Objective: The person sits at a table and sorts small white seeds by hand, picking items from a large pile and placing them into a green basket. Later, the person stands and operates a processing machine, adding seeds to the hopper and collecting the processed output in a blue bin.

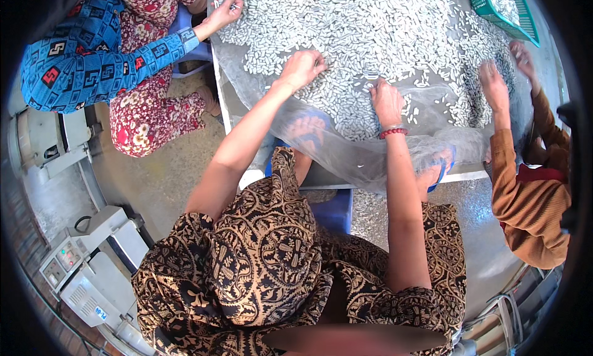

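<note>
A wide spread of small, oblong, whitish seed-like pieces (370, 34) covers the table in front of me. My left hand (302, 68) is at the near left part of the spread, palm turned inward, its fingers curled toward the thumb. What it holds, if anything, is hidden. Farther right, my right hand (387, 102) rests low over the pieces with its fingers bent down among them; its fingertips are mostly hidden. A red beaded bracelet (393, 131) circles that wrist. Sheer netting (358, 152) lies under the pieces and hangs over the near table edge.
At the left, a co-worker's hand (228, 11) reaches over the table corner. Two more hands, one of them a nearer hand (495, 87), work at the right edge. A green basket (525, 28) holding pieces stands far right. Grey machines (92, 269) stand lower left.
</note>
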The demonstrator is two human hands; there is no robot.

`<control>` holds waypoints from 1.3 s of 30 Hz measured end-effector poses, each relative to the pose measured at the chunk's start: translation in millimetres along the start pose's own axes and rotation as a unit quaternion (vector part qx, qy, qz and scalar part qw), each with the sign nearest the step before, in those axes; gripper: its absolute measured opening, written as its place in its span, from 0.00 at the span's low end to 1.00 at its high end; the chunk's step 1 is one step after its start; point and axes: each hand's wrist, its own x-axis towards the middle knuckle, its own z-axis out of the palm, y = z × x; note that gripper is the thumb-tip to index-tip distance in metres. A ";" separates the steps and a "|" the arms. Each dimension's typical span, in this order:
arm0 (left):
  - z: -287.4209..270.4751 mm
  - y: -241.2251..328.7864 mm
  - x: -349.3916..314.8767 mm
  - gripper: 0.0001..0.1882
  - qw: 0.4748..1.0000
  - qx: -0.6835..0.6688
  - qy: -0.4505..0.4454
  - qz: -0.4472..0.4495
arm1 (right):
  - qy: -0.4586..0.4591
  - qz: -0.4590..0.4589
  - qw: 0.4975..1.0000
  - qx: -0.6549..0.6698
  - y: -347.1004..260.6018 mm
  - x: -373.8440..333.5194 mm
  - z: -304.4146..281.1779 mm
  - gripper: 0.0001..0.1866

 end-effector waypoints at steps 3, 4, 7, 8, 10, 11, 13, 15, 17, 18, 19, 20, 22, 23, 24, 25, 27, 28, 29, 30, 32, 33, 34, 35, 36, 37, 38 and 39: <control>-16.0 5.2 -7.3 0.08 0.966 -0.242 -0.057 -0.070 | -0.041 -0.007 0.999 -0.027 -0.9 1.9 -0.1 0.10; -20.4 7.1 -9.6 0.09 0.820 -0.536 -0.157 -0.127 | -0.053 -0.011 0.998 -0.023 -0.2 4.0 0.3 0.10; -23.9 17.5 -12.0 0.10 0.645 -0.711 -0.277 -0.042 | -0.060 -0.025 0.998 -0.014 2.1 11.5 3.3 0.10; -23.8 20.7 -10.0 0.10 0.635 -0.717 -0.284 -0.051 | -0.053 -0.021 0.998 -0.015 3.3 13.6 4.1 0.10; -20.1 27.5 -1.6 0.10 0.726 -0.639 -0.235 -0.096 | -0.047 -0.003 0.997 0.068 8.3 14.8 2.7 0.10; -15.7 30.6 2.7 0.10 0.763 -0.599 -0.215 -0.116 | -0.048 0.012 0.987 0.151 12.6 13.9 -0.4 0.09; -2.1 37.1 13.6 0.16 0.946 -0.279 -0.140 -0.093 | -0.048 0.082 0.889 0.447 19.1 6.4 -7.2 0.06; 12.6 38.8 18.6 0.16 0.995 0.075 -0.062 0.011 | -0.161 0.128 0.561 0.801 31.1 -4.8 -23.6 0.06; 24.7 35.5 20.8 0.13 0.992 0.112 -0.064 -0.004 | -0.167 0.011 0.438 0.883 31.0 -14.9 -34.0 0.06; 27.6 31.1 22.0 0.12 0.990 0.125 -0.061 0.000 | -0.162 -0.031 0.393 0.905 29.9 -18.6 -40.1 0.06; 28.8 25.7 22.8 0.11 0.988 0.141 -0.057 0.005 | -0.163 -0.037 0.384 0.908 28.2 -19.6 -46.7 0.06; 26.5 17.9 23.3 0.10 0.987 0.137 -0.078 0.010 | -0.170 -0.044 0.385 0.906 25.8 -19.2 -52.9 0.06; 13.9 -4.3 12.5 0.11 0.992 0.106 -0.074 0.000 | -0.134 0.035 0.446 0.884 20.0 -13.7 -63.1 0.07; 5.2 -15.4 6.9 0.11 0.993 0.093 -0.071 -0.001 | -0.135 0.071 0.553 0.819 16.7 -8.0 -65.5 0.08; -3.8 -25.1 1.9 0.10 0.992 0.074 -0.088 -0.046 | -0.136 0.105 0.650 0.740 13.0 -0.2 -65.5 0.08; -13.4 -33.8 -3.8 0.10 0.989 0.055 -0.105 -0.086 | -0.124 0.128 0.735 0.655 10.3 6.8 -63.9 0.09; -27.9 -43.8 -19.9 0.11 0.947 -0.285 -0.109 -0.102 | -0.047 0.067 0.923 0.375 2.5 15.6 -49.6 0.11; -35.2 -45.1 -25.2 0.11 0.861 -0.473 -0.140 -0.124 | 0.014 -0.007 0.979 0.204 -2.4 16.0 -38.1 0.12; -40.4 -43.0 -28.6 0.12 0.737 -0.640 -0.164 -0.142 | 0.040 -0.056 0.997 0.020 -4.2 16.4 -28.5 0.13; -41.2 -37.2 -32.8 0.10 0.677 -0.712 -0.161 -0.096 | -0.022 -0.022 1.000 -0.002 -6.4 15.9 -17.9 0.14; -47.6 -22.0 -27.5 0.09 0.616 -0.759 -0.208 -0.043 | -0.023 -0.028 0.999 0.008 -8.6 13.0 0.2 0.15; -49.7 -13.1 -24.7 0.08 0.580 -0.780 -0.234 -0.010 | -0.026 -0.032 0.999 0.013 -9.1 11.2 7.4 0.15; -49.9 -3.0 -19.2 0.08 0.609 -0.760 -0.228 -0.009 | -0.030 -0.027 0.999 0.001 -9.4 9.9 13.7 0.15; -50.3 6.8 -11.7 0.09 0.645 -0.725 -0.240 -0.020 | -0.050 -0.021 0.998 -0.006 -8.4 9.0 17.7 0.14; -49.6 16.2 -3.2 0.09 0.680 -0.688 -0.252 -0.030 | -0.058 -0.018 0.998 -0.012 -7.4 8.9 20.9 0.13; -45.6 25.5 4.3 0.10 0.705 -0.656 -0.268 -0.025 | -0.063 -0.025 0.998 -0.012 -5.5 9.4 22.3 0.13; -36.6 35.7 11.4 0.11 0.746 -0.600 -0.282 -0.058 | -0.064 -0.026 0.998 -0.003 -3.4 9.5 22.3 0.13; -24.9 44.9 17.4 0.12 0.774 -0.553 -0.300 -0.068 | -0.058 -0.004 0.991 0.124 -1.3 9.8 21.7 0.12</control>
